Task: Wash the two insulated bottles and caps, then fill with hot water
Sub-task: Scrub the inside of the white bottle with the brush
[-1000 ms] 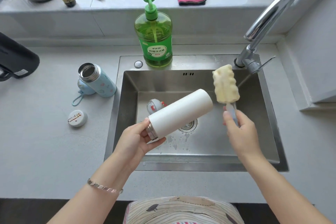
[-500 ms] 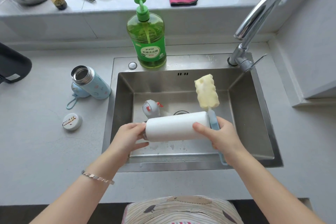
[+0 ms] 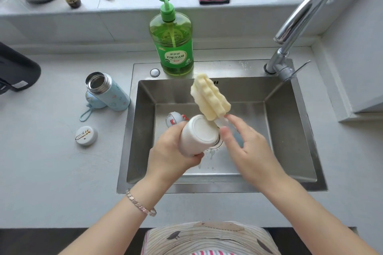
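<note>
- While you look down through the head view, your left hand (image 3: 172,151) grips the white bottle (image 3: 198,134) over the sink (image 3: 290,130), its base turned up toward you and its mouth down.
- Your right hand (image 3: 246,147) pinches the sponge brush (image 3: 209,97) by its handle, fingers partly spread, the foam head just beside the bottle's base.
- You look to be mid-wash on this bottle; next, scrub its outside or turn it for rinsing.
- The blue bottle (image 3: 109,91) and a white cap (image 3: 86,135) wait on the counter (image 3: 51,161); another cap (image 3: 173,119) lies in the sink.

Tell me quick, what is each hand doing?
Left hand: closed around the white bottle.
Right hand: fingers spread, holding the sponge brush by its handle.
</note>
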A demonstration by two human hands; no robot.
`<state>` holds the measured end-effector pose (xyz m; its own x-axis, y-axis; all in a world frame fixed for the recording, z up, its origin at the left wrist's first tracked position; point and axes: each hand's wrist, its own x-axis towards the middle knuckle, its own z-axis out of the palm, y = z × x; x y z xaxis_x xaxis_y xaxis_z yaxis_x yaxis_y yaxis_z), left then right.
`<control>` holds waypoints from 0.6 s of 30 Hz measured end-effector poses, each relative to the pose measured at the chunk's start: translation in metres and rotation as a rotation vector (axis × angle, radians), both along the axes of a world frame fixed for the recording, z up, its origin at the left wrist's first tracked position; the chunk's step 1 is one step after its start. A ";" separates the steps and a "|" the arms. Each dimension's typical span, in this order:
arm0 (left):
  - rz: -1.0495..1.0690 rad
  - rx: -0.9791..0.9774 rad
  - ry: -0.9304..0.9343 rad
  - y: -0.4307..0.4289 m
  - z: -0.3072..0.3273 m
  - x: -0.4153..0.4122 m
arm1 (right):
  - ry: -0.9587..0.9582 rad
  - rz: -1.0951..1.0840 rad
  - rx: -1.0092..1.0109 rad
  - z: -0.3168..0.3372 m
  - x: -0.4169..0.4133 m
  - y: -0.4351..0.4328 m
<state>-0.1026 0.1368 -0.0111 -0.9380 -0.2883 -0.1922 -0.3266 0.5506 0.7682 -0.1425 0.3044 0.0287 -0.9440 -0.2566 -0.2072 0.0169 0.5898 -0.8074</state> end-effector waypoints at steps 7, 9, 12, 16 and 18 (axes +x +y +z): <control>0.113 0.010 0.015 -0.004 0.001 -0.001 | 0.184 0.175 0.052 -0.014 0.037 0.010; 0.083 -0.006 0.011 -0.003 0.001 0.000 | 0.182 0.099 0.066 -0.019 0.027 0.016; 0.062 -0.008 0.021 -0.003 0.003 -0.001 | 0.150 0.007 0.049 -0.026 0.020 0.016; 0.029 -0.072 0.049 -0.005 0.002 0.000 | 0.129 0.030 0.041 -0.023 0.030 0.008; -0.024 -0.166 0.098 -0.002 0.005 0.003 | 0.083 -0.030 0.020 -0.025 0.022 0.011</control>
<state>-0.0996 0.1344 -0.0063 -0.9571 -0.2853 -0.0511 -0.2395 0.6791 0.6938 -0.1210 0.3150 0.0040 -0.9654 -0.2242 -0.1330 -0.0313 0.6063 -0.7947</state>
